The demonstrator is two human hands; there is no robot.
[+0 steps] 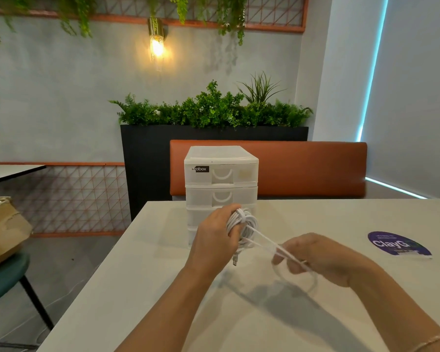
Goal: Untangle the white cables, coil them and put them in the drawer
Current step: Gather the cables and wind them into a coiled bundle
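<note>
- Head view: my left hand [215, 240] is raised above the desk [127, 288], its grip curled round a bundle of coiled white cable [247, 226]; the loops wrap round my fingers and stand in front of the lower drawers.
- A short cable end with a plug [235, 261] hangs down from below that hand, clear of the desk top.
- Two taut strands [267, 241] run from the coil down and to the right, into my right hand [323, 259].
- My right hand's grip is narrow: thumb and fingertips pinch the strands, with the hand held just above the desk.
- Below the right hand a loose loop of the same white cable [313, 283] droops and looks blurred; I cannot tell whether it touches the desk.
- The drawer unit [221, 179] stands on the desk behind my left hand: white, translucent, stacked drawers, all closed as far as I can see, with a black label on the top one.
- A round purple sticker [398, 243] lies flat on the desk, to the right of my right hand and apart from it.
- Behind the desk runs an orange bench back [310, 166], with a black planter of green plants [214, 110] beyond it and a lit wall lamp [157, 45] above.
- At the left edge a cardboard box [3, 229] sits on a green chair [5, 283].
</note>
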